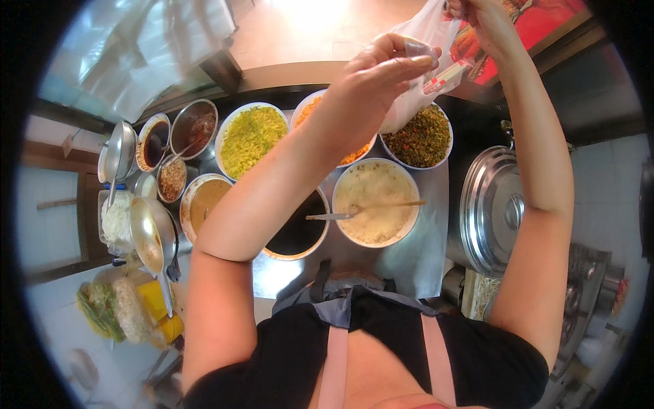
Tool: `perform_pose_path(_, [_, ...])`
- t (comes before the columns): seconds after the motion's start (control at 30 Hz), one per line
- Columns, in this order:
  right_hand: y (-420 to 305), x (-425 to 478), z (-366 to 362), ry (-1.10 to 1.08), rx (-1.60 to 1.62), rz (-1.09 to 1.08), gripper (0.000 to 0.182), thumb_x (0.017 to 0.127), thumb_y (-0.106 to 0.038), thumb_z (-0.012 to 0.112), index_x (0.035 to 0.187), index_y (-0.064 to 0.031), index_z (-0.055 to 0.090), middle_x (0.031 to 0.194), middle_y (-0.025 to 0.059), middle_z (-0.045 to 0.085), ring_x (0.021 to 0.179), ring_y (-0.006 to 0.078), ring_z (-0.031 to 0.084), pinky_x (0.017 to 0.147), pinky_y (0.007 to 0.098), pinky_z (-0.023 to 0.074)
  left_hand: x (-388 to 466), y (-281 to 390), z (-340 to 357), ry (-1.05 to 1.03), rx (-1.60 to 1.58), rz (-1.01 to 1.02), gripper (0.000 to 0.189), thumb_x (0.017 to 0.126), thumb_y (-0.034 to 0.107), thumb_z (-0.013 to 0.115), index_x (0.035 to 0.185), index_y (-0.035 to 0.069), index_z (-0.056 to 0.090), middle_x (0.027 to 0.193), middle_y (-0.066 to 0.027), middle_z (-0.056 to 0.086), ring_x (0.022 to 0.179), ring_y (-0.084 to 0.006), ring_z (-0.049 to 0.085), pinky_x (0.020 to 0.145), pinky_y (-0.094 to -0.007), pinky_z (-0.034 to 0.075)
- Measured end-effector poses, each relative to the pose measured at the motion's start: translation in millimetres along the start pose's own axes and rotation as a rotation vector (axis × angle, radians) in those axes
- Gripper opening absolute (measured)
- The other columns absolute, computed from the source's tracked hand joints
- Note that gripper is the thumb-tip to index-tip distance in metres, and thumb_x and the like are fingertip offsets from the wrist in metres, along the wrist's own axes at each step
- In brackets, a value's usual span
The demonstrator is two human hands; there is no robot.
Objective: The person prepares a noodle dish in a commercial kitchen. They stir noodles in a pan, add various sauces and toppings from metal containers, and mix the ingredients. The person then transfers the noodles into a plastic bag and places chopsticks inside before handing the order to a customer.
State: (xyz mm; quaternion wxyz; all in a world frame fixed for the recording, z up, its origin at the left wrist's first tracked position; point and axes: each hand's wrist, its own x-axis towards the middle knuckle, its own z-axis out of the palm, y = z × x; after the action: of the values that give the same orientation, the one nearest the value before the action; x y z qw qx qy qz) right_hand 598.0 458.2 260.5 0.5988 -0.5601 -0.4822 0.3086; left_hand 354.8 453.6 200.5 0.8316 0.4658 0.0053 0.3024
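Observation:
My right hand [475,13], at the top edge of the view, grips the upper part of a thin white plastic bag [403,110]. The bag hangs over the far bowls. A slim packet with red and white print [445,77] shows at its side; I cannot tell whether it lies inside. My left hand [386,66] is raised beside the bag and pinches some clear plastic [420,49] between thumb and fingers. Whether that plastic belongs to the bag is unclear. Under the bag stands a bowl of dark green chopped vegetables with red bits [421,140].
Below my arms are bowls of yellow-green chopped food [253,138], pale sauce [378,189] with utensils across it, and dark liquid [294,230]. A lidded steel pot [485,209] stands right. Pans [153,232] and smaller bowls crowd the left. Plastic bags [148,46] hang upper left.

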Motion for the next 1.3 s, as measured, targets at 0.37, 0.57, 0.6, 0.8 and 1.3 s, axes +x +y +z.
perform_pose_path(0.37, [139.8, 56.5, -7.8, -0.005, -0.348, 0.055, 0.02, 0.086, -0.023, 0.059, 0.078, -0.0062, 0.067, 0.067, 0.0003, 0.059, 0.062, 0.0092, 0.052, 0.061, 0.0261, 0.0436, 10.4, -77.0, -48.3, 0.253, -0.072, -0.056, 0.038, 0.09, 0.011, 0.052, 0.124, 0.0, 0.041, 0.125, -0.0137, 0.051, 0.122, -0.021, 0.047, 0.104, -0.0324, 0.033])
perform_pose_path(0.57, [182.6, 68.8, -27.2, -0.013, -0.62, -0.002, 0.022, 0.087, -0.025, 0.059, 0.092, -0.0047, 0.065, 0.075, 0.0002, 0.06, 0.071, 0.0103, 0.053, 0.067, 0.0257, 0.0433, 1.2, -94.9, -52.6, 0.367, -0.086, -0.063, 0.029, 0.091, 0.011, 0.053, 0.117, 0.001, 0.045, 0.122, -0.0159, 0.055, 0.118, -0.0203, 0.05, 0.104, -0.0329, 0.034])
perform_pose_path(0.6, [188.3, 64.8, -27.8, -0.035, -0.593, -0.038, 0.029, 0.088, -0.029, 0.059, 0.098, -0.0014, 0.063, 0.079, 0.0013, 0.062, 0.075, 0.0105, 0.056, 0.071, 0.0259, 0.0442, -1.6, -97.2, -52.4, 0.377, -0.102, -0.078, 0.028, 0.091, 0.011, 0.053, 0.116, 0.002, 0.045, 0.121, -0.016, 0.056, 0.116, -0.02, 0.051, 0.103, -0.0328, 0.034])
perform_pose_path(0.8, [172.5, 35.1, -26.0, 0.201, -0.724, -0.236, 0.036, 0.085, -0.034, 0.065, 0.102, -0.0025, 0.062, 0.088, 0.0061, 0.067, 0.08, 0.0119, 0.061, 0.07, 0.0285, 0.047, -4.2, -102.3, -59.4, 0.451, -0.186, -0.13, 0.022, 0.093, 0.005, 0.049, 0.114, 0.003, 0.048, 0.115, -0.0117, 0.06, 0.107, -0.0131, 0.055, 0.094, -0.0257, 0.04])
perform_pose_path(1.3, [195.0, -22.6, 11.6, -0.346, -1.376, -0.195, 0.023, 0.087, -0.031, 0.054, 0.095, -0.0167, 0.07, 0.093, 0.005, 0.066, 0.087, 0.0255, 0.063, 0.076, 0.0403, 0.0494, -34.4, -113.4, -59.8, 0.485, -0.08, -0.152, 0.019, 0.089, 0.011, 0.056, 0.108, 0.007, 0.053, 0.115, -0.0061, 0.055, 0.098, -0.0112, 0.054, 0.088, -0.0248, 0.042])
